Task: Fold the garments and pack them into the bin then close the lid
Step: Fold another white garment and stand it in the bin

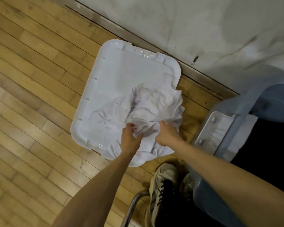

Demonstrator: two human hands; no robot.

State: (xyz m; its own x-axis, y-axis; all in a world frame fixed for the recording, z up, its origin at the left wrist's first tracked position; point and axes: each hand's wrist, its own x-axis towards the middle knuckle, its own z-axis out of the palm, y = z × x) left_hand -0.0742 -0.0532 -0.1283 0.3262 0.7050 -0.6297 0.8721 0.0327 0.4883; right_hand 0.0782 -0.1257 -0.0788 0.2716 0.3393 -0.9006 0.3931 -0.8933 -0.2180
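A crumpled white garment (156,105) lies bunched on a white plastic lid (115,76) that rests flat on the wooden floor. My left hand (130,136) grips a fold of the garment at its near edge. My right hand (166,133) grips the cloth a little to the right. Part of the garment hangs over the lid's near and right rims. The blue-tinted translucent bin (220,128) stands at the right, with dark contents inside.
A scuffed white wall (203,30) and its baseboard run behind the lid. My shoe (164,182) stands on the floor near the bin, beside a chrome chair leg (133,208). Wooden floorboards (31,95) stretch to the left.
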